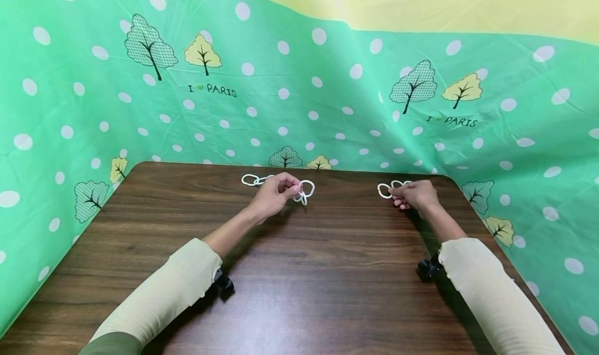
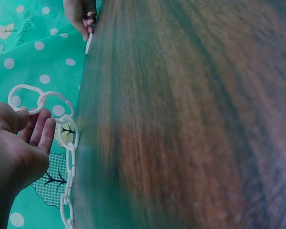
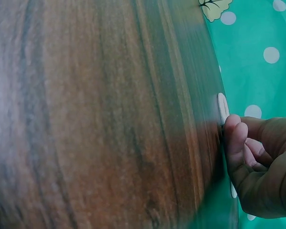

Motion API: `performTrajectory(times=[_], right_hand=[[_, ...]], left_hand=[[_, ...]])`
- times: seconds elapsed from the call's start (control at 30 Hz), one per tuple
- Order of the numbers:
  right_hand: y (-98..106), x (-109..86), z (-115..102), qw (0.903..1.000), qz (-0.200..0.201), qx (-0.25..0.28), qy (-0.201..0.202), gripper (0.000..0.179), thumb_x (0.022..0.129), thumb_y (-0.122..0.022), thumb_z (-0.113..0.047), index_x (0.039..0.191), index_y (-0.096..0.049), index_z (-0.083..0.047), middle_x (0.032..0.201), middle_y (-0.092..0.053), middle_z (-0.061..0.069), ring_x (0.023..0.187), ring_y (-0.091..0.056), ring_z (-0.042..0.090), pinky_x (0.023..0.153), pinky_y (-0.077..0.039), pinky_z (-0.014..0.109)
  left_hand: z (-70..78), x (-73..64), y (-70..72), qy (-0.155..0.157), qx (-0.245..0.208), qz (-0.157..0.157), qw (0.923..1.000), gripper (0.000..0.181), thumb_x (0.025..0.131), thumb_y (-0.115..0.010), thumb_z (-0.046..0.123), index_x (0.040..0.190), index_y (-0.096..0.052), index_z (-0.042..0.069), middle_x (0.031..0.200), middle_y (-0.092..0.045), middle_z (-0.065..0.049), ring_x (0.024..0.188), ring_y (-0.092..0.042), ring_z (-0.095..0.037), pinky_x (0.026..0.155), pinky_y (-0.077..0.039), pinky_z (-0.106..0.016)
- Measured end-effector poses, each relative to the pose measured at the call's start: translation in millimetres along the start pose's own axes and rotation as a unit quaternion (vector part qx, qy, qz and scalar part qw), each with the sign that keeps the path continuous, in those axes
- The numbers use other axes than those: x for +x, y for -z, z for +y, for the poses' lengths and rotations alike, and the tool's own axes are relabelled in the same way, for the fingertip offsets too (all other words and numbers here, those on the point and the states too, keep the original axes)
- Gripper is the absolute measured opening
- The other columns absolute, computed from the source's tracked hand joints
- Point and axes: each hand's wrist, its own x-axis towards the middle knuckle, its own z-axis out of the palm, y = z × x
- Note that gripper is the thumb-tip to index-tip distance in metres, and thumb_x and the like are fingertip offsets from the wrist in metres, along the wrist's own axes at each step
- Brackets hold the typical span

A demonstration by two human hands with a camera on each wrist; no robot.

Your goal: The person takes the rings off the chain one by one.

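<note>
My left hand [image 1: 275, 196] pinches an end link of a white link chain [image 1: 307, 182] between thumb and fingertips. In the left wrist view, the chain [image 2: 71, 160] is lifted at this end and hangs down past the fingers [image 2: 46, 136], the rest running along the table. To the right, near the far edge, my right hand [image 1: 416, 195] pinches a second white piece of chain [image 1: 379, 189] lying on the tabletop. The right wrist view shows only one white link [image 3: 222, 106] beyond the fingertips and a bit below; the hand [image 3: 264, 171] hides the others.
Both hands are over a dark brown wooden table [image 1: 323, 272] with rounded far corners. A green dotted cloth [image 1: 299, 100] with printed trees hangs close behind the far edge and along both sides. Black mounts sit at the wrists under pale sleeves [image 1: 491, 287].
</note>
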Motion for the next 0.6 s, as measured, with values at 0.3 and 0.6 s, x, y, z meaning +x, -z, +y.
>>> performTrajectory(times=[0.3, 0.6], right_hand=[[-3, -1.4, -1, 0.9996, -0.003, -0.015, 0.023, 0.038, 0.109, -0.077, -0.020, 0.128, -0.072, 0.013, 0.074, -0.078, -0.006, 0.064, -0.075, 0.003, 0.064, -0.066, 0.024], [-12, -8.6, -12, 0.9977, 0.000, -0.035, 0.059, 0.045, 0.109, -0.078, -0.025, 0.131, -0.073, 0.015, 0.080, -0.080, -0.003, 0.067, -0.076, 0.005, 0.067, -0.068, 0.027]], left_hand=[[-1.2, 0.6, 0.5, -0.002, -0.002, 0.000, 1.0000, 0.010, 0.111, -0.069, 0.003, 0.118, -0.073, -0.003, 0.108, -0.080, -0.020, 0.106, -0.075, -0.042, 0.085, -0.059, -0.035], [0.4, -0.1, 0.6, -0.004, -0.002, -0.001, 1.0000, 0.012, 0.111, -0.069, 0.003, 0.119, -0.073, -0.004, 0.108, -0.080, -0.017, 0.107, -0.075, -0.042, 0.089, -0.062, -0.038]])
